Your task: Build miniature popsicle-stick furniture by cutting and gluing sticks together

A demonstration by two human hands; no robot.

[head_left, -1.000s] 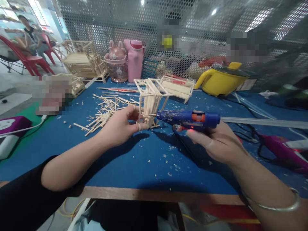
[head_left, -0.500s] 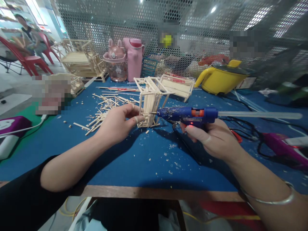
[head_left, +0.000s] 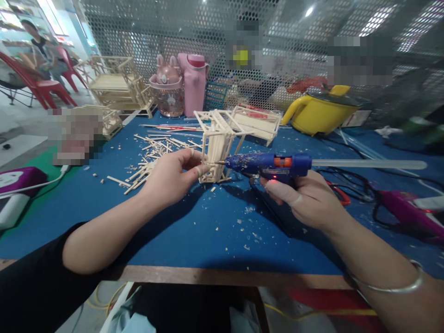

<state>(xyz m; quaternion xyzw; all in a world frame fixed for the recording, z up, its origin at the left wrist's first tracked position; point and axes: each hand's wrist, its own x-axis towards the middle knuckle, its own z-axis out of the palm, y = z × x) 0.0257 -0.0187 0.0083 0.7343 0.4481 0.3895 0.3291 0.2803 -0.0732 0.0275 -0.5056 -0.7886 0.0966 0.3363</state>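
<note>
My left hand [head_left: 169, 178] is closed, thumb and forefinger pinching what looks like a short wooden stick, mostly hidden by the fingertips. Just beyond those fingers, a small frame of wooden sticks [head_left: 217, 148] stands upright on the blue tabletop. My right hand [head_left: 308, 196] is wrapped around the handle of a blue glue gun [head_left: 260, 164], whose red light is lit. Its metal nozzle points left, right at the left fingertips and in front of the frame. A long clear glue stick [head_left: 367, 163] protrudes from the gun's back. White wrappings cover some fingertips.
Loose wooden sticks [head_left: 152, 159] lie left of the frame. Behind it sit another stick model [head_left: 258, 125], a pink bottle [head_left: 194, 85] and a yellow pot [head_left: 317, 111]. Black cables [head_left: 354, 185] and a purple power strip [head_left: 409, 212] are at the right. A person [head_left: 46, 53] sits far left.
The glue gun has shifted very slightly left, its nozzle closer to my left fingertips. My left hand keeps its pinch, and the stick frame stays in place.
</note>
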